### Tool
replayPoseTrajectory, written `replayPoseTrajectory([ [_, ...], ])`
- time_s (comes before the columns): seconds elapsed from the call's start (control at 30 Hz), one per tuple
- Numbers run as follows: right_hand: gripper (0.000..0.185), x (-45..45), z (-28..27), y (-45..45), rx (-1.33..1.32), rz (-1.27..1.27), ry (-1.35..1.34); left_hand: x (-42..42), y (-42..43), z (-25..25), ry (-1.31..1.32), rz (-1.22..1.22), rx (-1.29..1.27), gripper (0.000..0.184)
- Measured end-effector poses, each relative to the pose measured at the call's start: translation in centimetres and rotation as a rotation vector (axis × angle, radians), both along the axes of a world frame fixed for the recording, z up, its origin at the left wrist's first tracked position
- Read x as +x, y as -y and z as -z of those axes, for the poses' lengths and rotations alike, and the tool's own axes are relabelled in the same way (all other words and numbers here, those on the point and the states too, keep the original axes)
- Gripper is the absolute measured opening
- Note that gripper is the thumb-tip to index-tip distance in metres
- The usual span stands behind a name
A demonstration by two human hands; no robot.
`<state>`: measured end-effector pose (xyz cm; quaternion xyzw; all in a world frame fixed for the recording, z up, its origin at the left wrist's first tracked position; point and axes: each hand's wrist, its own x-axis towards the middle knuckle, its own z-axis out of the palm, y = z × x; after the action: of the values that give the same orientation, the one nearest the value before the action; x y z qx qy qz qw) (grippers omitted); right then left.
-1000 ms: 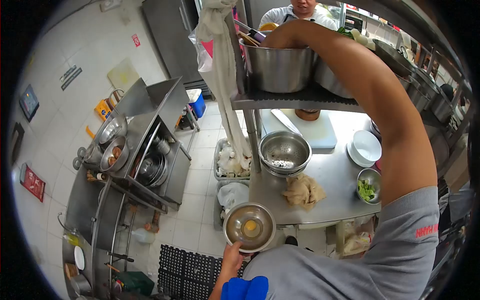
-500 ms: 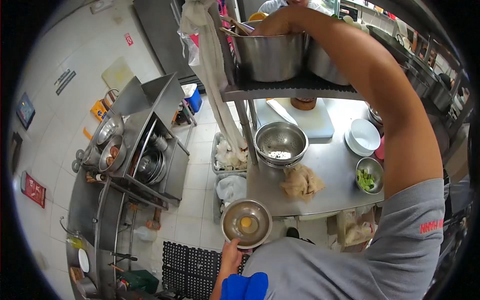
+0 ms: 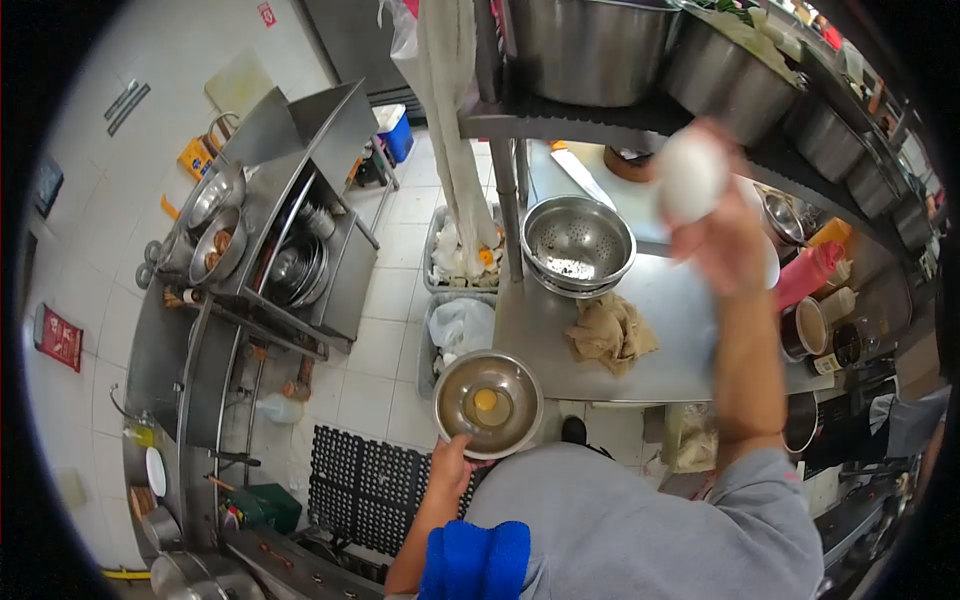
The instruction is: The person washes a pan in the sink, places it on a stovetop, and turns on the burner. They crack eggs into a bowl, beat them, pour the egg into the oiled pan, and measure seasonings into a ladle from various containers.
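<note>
My left hand [image 3: 452,466] grips the rim of a steel mixing bowl [image 3: 520,420], held low in front of my body. A raw egg with a whole yolk [image 3: 485,400] lies in the bowl. My right hand [image 3: 715,235], smeared by motion, is raised over the table's right side with its fingers around a white egg [image 3: 692,178]. Below and left of that hand, a steel colander [image 3: 570,240] sits on the table, holding a few small white and dark bits. A crumpled brown cloth [image 3: 610,335] lies in front of the colander.
A steel table [image 3: 680,330] carries a cutting board and knife [image 3: 583,175]. Overhead, a shelf [image 3: 590,122] holds large steel pots [image 3: 590,55]. Waste bins [image 3: 450,325] stand left of the table. Farther left is a steel rack [image 3: 340,270] with bowls. A perforated black mat [image 3: 365,490] covers some floor.
My right hand has come out of the pot on the shelf and down over the table, now with an egg. The left hand still holds the bowl. The view has shifted.
</note>
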<state>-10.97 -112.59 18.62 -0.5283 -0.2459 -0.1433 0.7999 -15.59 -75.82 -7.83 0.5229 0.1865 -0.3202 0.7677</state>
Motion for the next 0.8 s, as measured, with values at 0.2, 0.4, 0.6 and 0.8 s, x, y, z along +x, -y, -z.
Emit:
replayPoseTrajectory([
  [0.2,0.035,5.9,15.1,-6.7,0.519,0.219,-0.767,1.4,0.1,-1.3,0.040,0.059,0.019,0.042],
  [0.4,0.034,13.4,15.8,-7.0,0.303,0.902,-0.633,2.2,0.7,-1.9,0.083,0.072,0.008,0.045],
  [0.6,0.041,14.4,16.5,-8.3,0.001,0.592,-0.655,2.7,1.3,-2.2,0.083,0.032,0.015,0.044],
  [0.8,0.042,7.6,17.8,-12.7,-0.702,0.195,-0.647,4.2,2.0,-1.8,0.069,0.024,-0.017,0.042],
])
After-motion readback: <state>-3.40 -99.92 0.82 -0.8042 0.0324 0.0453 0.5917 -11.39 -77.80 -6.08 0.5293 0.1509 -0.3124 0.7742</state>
